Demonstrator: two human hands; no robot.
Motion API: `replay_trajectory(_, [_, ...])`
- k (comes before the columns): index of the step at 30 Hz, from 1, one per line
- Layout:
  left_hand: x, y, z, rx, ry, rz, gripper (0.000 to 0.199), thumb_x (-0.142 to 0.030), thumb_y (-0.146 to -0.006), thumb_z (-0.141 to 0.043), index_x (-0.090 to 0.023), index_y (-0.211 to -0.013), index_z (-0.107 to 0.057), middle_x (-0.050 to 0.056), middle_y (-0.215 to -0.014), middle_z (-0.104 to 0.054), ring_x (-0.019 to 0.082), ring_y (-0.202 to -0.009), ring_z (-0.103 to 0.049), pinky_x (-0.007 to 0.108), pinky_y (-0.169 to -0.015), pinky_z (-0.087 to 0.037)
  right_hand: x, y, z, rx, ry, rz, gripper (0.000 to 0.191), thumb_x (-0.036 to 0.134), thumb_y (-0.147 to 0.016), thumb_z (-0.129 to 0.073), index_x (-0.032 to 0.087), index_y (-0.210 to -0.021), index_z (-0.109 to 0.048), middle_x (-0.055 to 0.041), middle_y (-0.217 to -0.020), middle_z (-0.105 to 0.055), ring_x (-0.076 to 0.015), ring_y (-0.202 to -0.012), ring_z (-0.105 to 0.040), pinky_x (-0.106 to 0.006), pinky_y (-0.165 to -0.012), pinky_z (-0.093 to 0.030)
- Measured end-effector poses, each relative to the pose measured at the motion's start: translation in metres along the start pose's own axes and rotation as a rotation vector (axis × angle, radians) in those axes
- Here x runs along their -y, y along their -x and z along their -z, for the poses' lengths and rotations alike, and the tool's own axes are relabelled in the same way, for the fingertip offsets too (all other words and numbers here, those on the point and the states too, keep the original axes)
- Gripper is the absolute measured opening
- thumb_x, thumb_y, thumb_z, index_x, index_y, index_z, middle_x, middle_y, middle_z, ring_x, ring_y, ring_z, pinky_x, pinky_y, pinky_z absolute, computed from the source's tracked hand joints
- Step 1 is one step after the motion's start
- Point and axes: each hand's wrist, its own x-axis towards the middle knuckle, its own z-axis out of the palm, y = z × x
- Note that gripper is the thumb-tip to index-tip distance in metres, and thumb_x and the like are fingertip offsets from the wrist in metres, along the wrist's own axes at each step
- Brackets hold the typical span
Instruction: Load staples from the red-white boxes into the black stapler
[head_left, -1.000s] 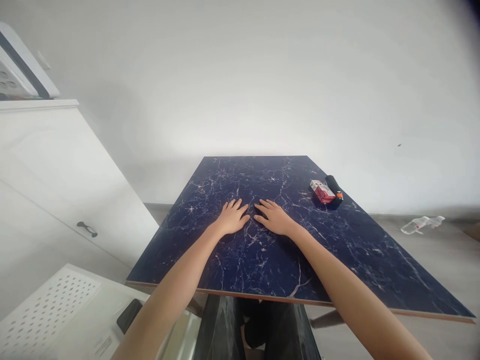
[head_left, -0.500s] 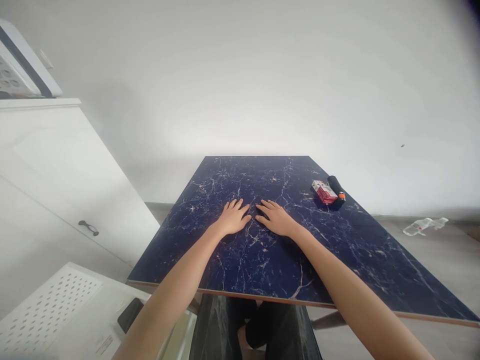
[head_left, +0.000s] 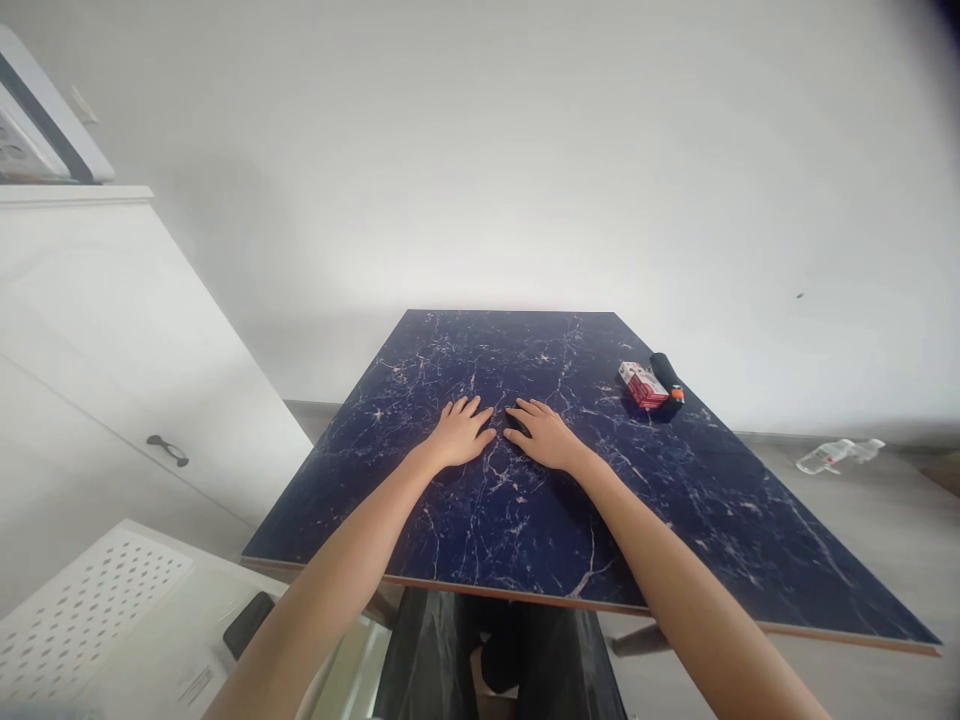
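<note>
The left hand and right hand lie palm-down on the blue marble-patterned bench, each grip spread wide and holding nothing (apparently a rest position). A red-and-white box and black cylinder sit together beyond the right hand, near the bench's right edge.

The marble-patterned tabletop looks glossy and smooth; the white cabinet matt; the crumpled bottle clear plastic.
</note>
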Motion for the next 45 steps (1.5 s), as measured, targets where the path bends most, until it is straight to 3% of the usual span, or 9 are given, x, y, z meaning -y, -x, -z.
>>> replay_trajectory(11, [0.002,0.000,-0.002,-0.021,0.010,-0.004,0.068,-0.068,-0.099,-0.031,-0.032,-0.156,-0.043,0.006,-0.171,-0.021,0.038,-0.158,-0.013,0.063,-0.125,-0.012,0.001,0.001,0.000,0.009,-0.015,-0.001,0.066,0.060,-0.101,-0.041,0.020,-0.154,-0.049,-0.0129,-0.166,-0.034,-0.0370,-0.155,-0.024,-0.053,-0.125,-0.021])
replay_trajectory(20, [-0.003,0.001,0.006,0.048,-0.042,0.005,0.074,-0.068,-0.101,-0.023,-0.026,-0.161,-0.034,0.010,-0.172,-0.015,0.038,-0.159,-0.008,0.063,-0.124,-0.010,0.004,0.003,-0.002,0.007,-0.003,-0.023,0.066,0.058,-0.103,-0.037,0.019,-0.155,-0.047,-0.0122,-0.167,-0.033,-0.0367,-0.156,-0.022,-0.052,-0.125,-0.019])
replay_trajectory(38, [-0.001,-0.001,0.004,0.046,-0.010,0.017,0.071,-0.067,-0.101,-0.030,-0.027,-0.160,-0.037,0.009,-0.172,-0.016,0.039,-0.159,-0.009,0.064,-0.124,-0.011,0.004,0.004,-0.007,-0.009,-0.011,-0.005,0.063,0.057,-0.103,-0.037,0.021,-0.154,-0.047,-0.0130,-0.166,-0.034,-0.0393,-0.155,-0.023,-0.060,-0.123,-0.021])
replay_trajectory(40, [-0.004,0.000,0.008,-0.005,0.019,-0.003,0.067,-0.062,-0.102,-0.033,-0.025,-0.157,-0.043,0.011,-0.170,-0.024,0.038,-0.157,-0.017,0.063,-0.123,-0.014,0.002,0.002,-0.006,-0.105,-0.099,-0.008,0.063,0.056,-0.101,-0.042,0.019,-0.151,-0.051,-0.0157,-0.163,-0.040,-0.0380,-0.153,-0.029,-0.058,-0.122,-0.024])
replay_trajectory(42, [-0.009,0.005,0.020,-0.145,0.059,-0.042,0.060,-0.055,-0.104,-0.036,-0.023,-0.153,-0.048,0.013,-0.163,-0.040,0.034,-0.152,-0.033,0.059,-0.123,-0.021,-0.002,0.000,-0.003,-0.275,-0.262,-0.053,0.061,0.054,-0.099,-0.046,0.017,-0.146,-0.054,-0.0180,-0.156,-0.048,-0.0349,-0.146,-0.042,-0.054,-0.119,-0.034])
replay_trajectory(45, [-0.009,0.036,0.048,-0.547,0.120,-0.020,0.052,-0.046,-0.104,-0.044,-0.023,-0.150,-0.051,0.013,-0.145,-0.061,0.027,-0.136,-0.055,0.049,-0.118,-0.036,-0.013,-0.003,0.007,-0.509,-0.620,-0.228,0.057,0.054,-0.096,-0.048,0.019,-0.140,-0.055,-0.0156,-0.132,-0.068,-0.0282,-0.115,-0.067,-0.047,-0.101,-0.051])
